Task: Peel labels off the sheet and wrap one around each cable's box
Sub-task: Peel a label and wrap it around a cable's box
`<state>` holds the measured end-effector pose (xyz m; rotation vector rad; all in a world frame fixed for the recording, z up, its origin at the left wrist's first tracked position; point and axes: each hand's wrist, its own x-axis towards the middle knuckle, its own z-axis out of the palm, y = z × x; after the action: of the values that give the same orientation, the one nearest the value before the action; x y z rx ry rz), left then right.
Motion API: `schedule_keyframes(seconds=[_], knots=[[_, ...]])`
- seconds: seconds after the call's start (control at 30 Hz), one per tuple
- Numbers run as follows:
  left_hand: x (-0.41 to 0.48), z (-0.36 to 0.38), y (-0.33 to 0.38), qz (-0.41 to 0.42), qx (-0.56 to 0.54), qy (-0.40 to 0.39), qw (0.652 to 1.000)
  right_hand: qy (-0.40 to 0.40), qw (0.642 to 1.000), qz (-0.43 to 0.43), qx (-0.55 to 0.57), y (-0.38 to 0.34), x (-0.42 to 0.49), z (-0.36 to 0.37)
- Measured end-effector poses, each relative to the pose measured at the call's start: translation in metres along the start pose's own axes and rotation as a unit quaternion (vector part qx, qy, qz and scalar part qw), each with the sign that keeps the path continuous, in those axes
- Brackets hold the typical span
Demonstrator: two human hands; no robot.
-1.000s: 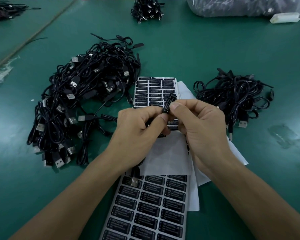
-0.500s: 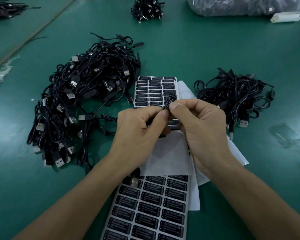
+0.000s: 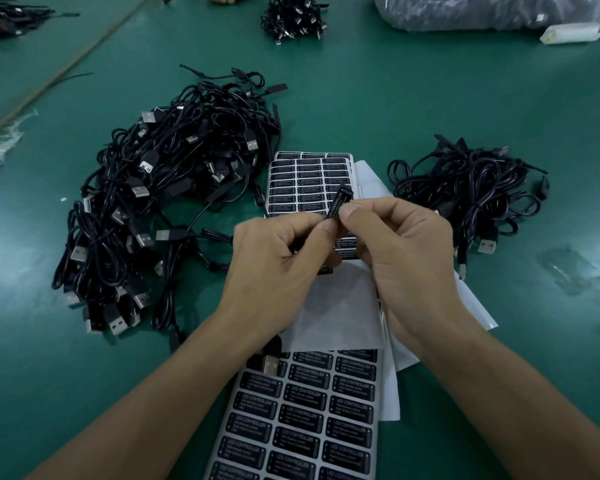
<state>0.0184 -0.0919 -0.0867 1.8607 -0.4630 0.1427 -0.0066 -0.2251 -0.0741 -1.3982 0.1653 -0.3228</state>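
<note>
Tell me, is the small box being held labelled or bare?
Labelled: LED CONTROLLER lettering shows on the box, which left hand and right hand pinch.

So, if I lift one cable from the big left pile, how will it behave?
Probably floppy: the USB cables lie in loose curls. It would likely drag neighbours, since they are tangled. Likely light, being thin.

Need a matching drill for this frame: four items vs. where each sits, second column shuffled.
Things
1. large cable pile
2. small cable pile
3. cable's box
4. near label sheet

Places
a. pinched by left hand and right hand
b. between the forearms
c. left of the hands
d. right of the hands

Pairs: 1-c, 2-d, 3-a, 4-b
</note>
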Motion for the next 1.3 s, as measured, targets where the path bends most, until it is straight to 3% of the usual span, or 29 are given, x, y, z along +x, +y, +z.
schedule_keyframes(seconds=[1.3], knots=[[0.0014,0.0002,0.0037,0.013,-0.017,-0.014,1.000,-0.005,1.000,-0.003,-0.005,-0.0027,0.0054,-0.0027]])
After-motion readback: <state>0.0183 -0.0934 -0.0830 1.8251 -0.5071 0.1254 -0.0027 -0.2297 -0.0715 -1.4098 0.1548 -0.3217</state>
